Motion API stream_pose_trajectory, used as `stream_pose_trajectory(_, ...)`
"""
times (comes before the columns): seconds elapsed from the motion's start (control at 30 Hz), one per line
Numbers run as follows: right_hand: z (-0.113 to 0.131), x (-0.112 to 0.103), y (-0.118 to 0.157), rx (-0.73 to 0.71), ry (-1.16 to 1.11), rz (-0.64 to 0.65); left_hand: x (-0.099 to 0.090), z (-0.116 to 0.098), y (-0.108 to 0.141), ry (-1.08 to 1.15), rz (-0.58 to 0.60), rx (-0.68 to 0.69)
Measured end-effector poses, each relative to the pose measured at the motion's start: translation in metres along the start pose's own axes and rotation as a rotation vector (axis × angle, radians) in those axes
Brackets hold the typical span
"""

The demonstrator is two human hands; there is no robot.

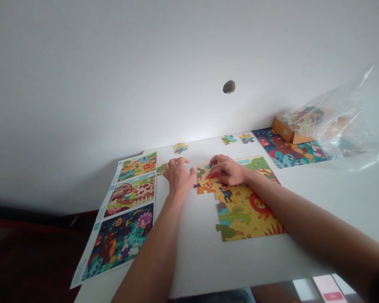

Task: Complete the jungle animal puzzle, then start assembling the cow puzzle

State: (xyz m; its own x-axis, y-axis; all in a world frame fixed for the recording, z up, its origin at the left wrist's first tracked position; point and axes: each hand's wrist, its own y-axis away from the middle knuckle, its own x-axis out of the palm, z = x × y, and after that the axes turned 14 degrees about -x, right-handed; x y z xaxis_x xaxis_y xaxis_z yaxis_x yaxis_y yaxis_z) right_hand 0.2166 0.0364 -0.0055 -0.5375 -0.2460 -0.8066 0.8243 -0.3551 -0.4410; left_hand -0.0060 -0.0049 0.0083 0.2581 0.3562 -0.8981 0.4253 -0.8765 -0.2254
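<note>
A partly assembled jigsaw puzzle [236, 219] with a lion, a crocodile and a small figure lies on the white table. My right hand [227, 169] rests on its upper left part, fingers bent and fingertips on a puzzle piece there; the hand hides some of the picture. An orange leopard piece [205, 186] sits at the puzzle's left edge, just below those fingertips. My left hand [178, 176] hovers left of the puzzle, thumb apart from the curved fingers, with nothing visible in it. Beside it, partly covered, is a green puzzle piece [160, 169].
Loose pieces lie near the wall: one yellow piece [181, 147], a green one [229, 139] and another [246, 138]. A picture sheet [131, 210] lies left. At right, an orange box [284, 128] and clear plastic bag [347, 134] rest on a dark picture [281, 153].
</note>
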Motion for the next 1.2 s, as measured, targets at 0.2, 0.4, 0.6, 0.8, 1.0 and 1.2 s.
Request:
stream_pose_trajectory(0.2,-0.001,0.000,0.000,0.006,-0.009,-0.001,0.007,0.007,-0.008,-0.038,0.022,-0.216)
stream_pose_trajectory(0.4,-0.001,0.001,0.000,0.000,-0.015,-0.018,0.002,0.001,-0.005,-0.072,-0.083,-0.304)
stream_pose_trajectory(0.6,-0.002,0.001,0.001,-0.001,-0.015,-0.022,0.006,0.003,-0.005,-0.115,-0.027,-0.276)
stream_pose_trajectory(0.8,-0.005,0.002,0.001,-0.005,-0.018,-0.011,0.020,0.012,-0.012,0.104,0.022,0.060)
stream_pose_trajectory(1.0,0.001,0.000,0.000,0.053,0.046,-0.011,0.025,0.014,-0.014,0.155,0.069,0.153)
stream_pose_trajectory(1.2,-0.004,-0.005,0.003,0.649,0.449,-0.121,0.014,0.011,-0.009,-0.050,-0.059,-0.158)
